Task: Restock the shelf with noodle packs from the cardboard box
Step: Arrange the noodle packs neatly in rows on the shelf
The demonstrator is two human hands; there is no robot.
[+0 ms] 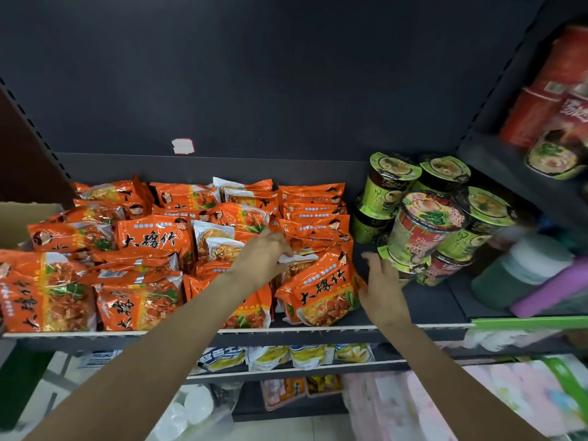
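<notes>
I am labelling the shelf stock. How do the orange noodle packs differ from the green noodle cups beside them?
The orange noodle packs are flat, crinkly foil bags; the green noodle cups are rigid round tubs with lids. The packs fill the left and middle of the shelf, leaning or lying; the cups stand stacked on the right. Both show food pictures.

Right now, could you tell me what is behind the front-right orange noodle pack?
More orange noodle packs are piled behind the front pack. The left hand covers some; the shelf beneath is hidden.

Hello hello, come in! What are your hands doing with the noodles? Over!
Left hand pinching the white top edge of an orange noodle pack. Right hand open beside that pack. Noodle cups crowd the right. Over.
</notes>
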